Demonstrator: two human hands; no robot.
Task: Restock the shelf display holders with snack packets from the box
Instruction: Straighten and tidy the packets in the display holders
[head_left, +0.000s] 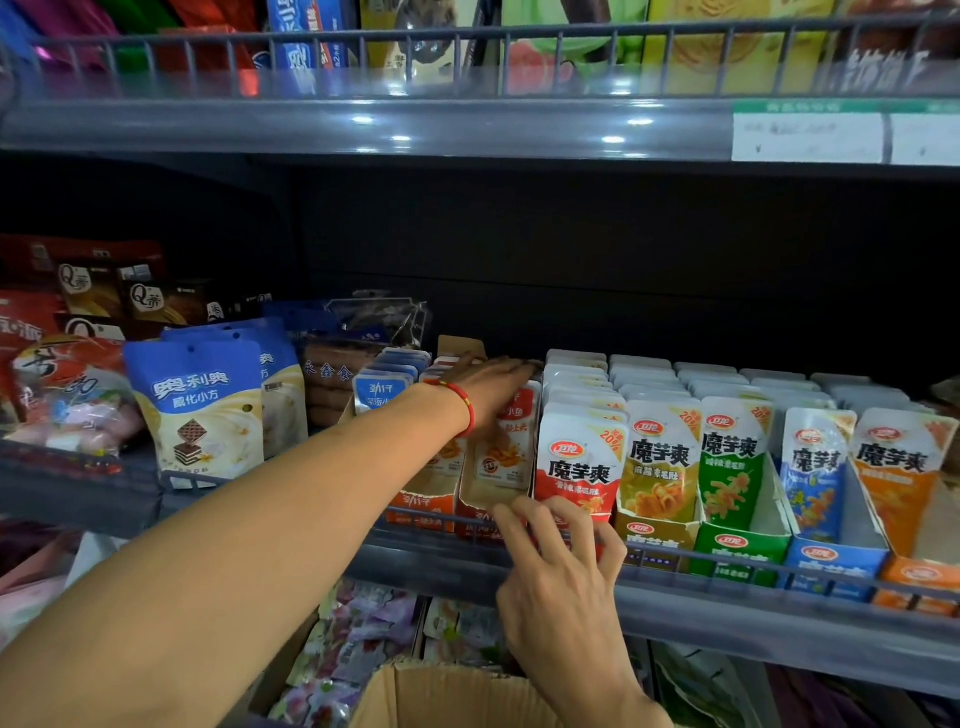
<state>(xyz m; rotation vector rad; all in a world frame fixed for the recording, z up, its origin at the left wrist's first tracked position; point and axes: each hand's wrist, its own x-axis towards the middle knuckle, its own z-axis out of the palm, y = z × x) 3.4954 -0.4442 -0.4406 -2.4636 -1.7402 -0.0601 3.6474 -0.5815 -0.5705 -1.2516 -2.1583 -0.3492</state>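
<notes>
My left hand (491, 384), a red bracelet on its wrist, reaches into the shelf and lies on top of the red-and-white snack packets (506, 441) standing in an orange cardboard display holder (483, 506). Its fingers stretch flat over the packet tops, pressing them. My right hand (558, 551) is at the shelf's front rail, its fingers touching the holder's front lip and the red konjac packet (579, 462) beside it. The open cardboard box (447, 693) sits below, at the bottom edge, its inside hidden.
To the right stand rows of konjac packets in yellow (657, 540), green (737, 551), blue (831, 564) and orange holders. Blue wafer bags (200, 410) and blue fish packets (382, 387) are on the left. An upper shelf (467, 124) overhangs; loose packets lie on the shelf below.
</notes>
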